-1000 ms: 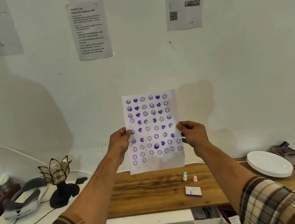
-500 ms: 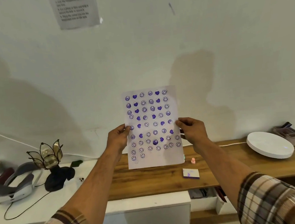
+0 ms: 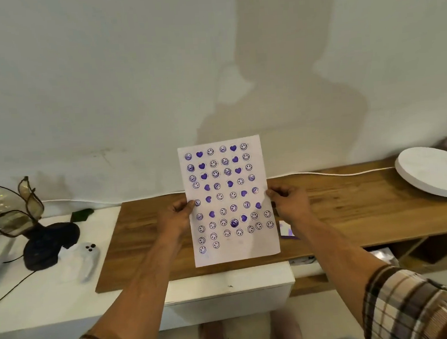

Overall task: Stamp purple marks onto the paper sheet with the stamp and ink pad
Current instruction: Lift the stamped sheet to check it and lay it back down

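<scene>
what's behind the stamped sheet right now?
The paper sheet, held by the left hand and right hand, covers part of the wooden desk. The ink pad peeks out at its right edge. No stamps visible; possibly hidden behind it.

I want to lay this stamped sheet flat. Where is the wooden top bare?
Bare wood lies between the right hand and the white round disc, and left of the left hand. Nearer the right wrist, the ink pad crowds it.
</scene>
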`<state>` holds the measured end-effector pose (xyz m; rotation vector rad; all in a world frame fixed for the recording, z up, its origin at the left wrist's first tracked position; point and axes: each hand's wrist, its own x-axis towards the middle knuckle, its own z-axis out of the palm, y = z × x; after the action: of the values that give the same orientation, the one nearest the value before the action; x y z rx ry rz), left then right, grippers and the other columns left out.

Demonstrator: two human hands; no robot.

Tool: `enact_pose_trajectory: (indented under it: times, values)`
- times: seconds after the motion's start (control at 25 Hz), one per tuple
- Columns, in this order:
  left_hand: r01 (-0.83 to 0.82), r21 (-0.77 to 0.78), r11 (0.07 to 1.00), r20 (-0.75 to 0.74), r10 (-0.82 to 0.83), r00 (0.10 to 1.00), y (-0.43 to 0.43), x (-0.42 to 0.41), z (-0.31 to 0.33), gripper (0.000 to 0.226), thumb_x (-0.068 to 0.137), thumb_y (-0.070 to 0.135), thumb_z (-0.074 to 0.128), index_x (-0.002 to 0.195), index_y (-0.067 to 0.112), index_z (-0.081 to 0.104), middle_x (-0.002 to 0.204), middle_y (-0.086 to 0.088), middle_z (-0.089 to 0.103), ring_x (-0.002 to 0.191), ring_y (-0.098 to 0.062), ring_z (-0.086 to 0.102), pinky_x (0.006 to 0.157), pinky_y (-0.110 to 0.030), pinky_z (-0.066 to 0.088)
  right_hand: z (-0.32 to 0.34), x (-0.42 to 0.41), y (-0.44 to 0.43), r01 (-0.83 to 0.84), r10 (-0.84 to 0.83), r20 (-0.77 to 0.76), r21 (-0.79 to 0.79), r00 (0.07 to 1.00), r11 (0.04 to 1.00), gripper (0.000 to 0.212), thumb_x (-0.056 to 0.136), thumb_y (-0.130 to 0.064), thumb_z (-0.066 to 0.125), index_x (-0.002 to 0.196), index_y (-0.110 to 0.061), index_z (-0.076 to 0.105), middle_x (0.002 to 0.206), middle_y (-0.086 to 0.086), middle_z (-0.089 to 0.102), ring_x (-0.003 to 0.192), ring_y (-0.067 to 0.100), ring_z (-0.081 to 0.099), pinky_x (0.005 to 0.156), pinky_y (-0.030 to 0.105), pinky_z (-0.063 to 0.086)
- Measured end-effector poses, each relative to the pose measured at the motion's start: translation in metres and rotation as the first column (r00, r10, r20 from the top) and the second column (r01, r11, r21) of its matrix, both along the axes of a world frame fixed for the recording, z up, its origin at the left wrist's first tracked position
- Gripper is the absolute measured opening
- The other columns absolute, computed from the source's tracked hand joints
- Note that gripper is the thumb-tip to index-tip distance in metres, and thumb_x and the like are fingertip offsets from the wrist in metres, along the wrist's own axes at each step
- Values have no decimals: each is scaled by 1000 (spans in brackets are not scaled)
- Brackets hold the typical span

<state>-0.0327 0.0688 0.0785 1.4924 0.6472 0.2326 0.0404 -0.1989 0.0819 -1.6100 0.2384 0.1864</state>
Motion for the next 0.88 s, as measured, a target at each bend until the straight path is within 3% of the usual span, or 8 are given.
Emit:
enact_pose_trajectory:
  times: [0.08,0.2,0.36,0.44,0.56,0.64,0.72,0.88]
  values:
    - [-44,11,999,-43,44,998,8,17,-35,13,93,11,75,106,10,76,106,-10,78,82,-18,74,70,-30,58,-32,19,8,-9,8,-31,-34,999,999,9,99,-15,72,107,-18,77,107,6,81,91,25,79,80,46,66]
    - [-88,19,996,-102,89,991,21,38,-74,19,89,10,79,107,7,72,103,-13,77,83,-24,74,67,-30,58,-70,43,20,-42,36,-63,-99,997,994,23,99,-15,72,122,-11,74,115,8,80,93,25,78,76,41,66]
    - [-104,25,994,-141,106,984,35,61,-123,13,86,9,83,93,13,74,87,-2,78,62,-9,76,52,-21,58,-115,72,36,-83,67,-73,-238,995,968,26,100,-18,71,125,-10,75,119,9,79,97,25,76,77,39,64]
    - [-113,59,992,-176,122,977,38,70,-142,13,84,12,85,93,13,74,86,-1,78,64,-11,74,54,-21,56,-133,80,40,-106,93,-56,-336,994,936,24,101,-19,71,122,-11,76,118,7,79,97,24,75,76,37,62]
    - [-117,114,987,-208,139,968,37,77,-164,13,83,14,87,84,17,74,85,-5,77,69,-16,71,67,-27,55,-151,86,43,-117,105,-53,-416,993,902,23,99,-19,73,119,-10,78,117,7,80,104,26,74,93,44,61]
    - [-108,173,979,-213,144,966,37,79,-174,15,82,14,87,78,20,74,82,-5,77,65,-11,71,65,-24,55,-159,88,45,-104,95,-42,-453,995,885,21,97,-19,75,116,-11,80,114,6,81,104,26,74,96,41,58]
    - [-87,230,969,-214,137,967,38,80,-179,15,81,13,88,79,19,75,81,-4,76,62,-6,70,58,-20,53,-164,88,48,-89,81,-38,-494,996,865,22,96,-21,77,115,-13,81,113,6,81,105,26,74,93,35,56]
    - [-33,286,958,-266,112,957,39,79,-184,17,79,12,89,93,11,80,82,-5,77,72,-20,74,71,-30,57,-171,87,52,-99,79,-60,-559,995,823,21,96,-23,77,115,-14,81,111,6,82,104,28,73,82,29,49]
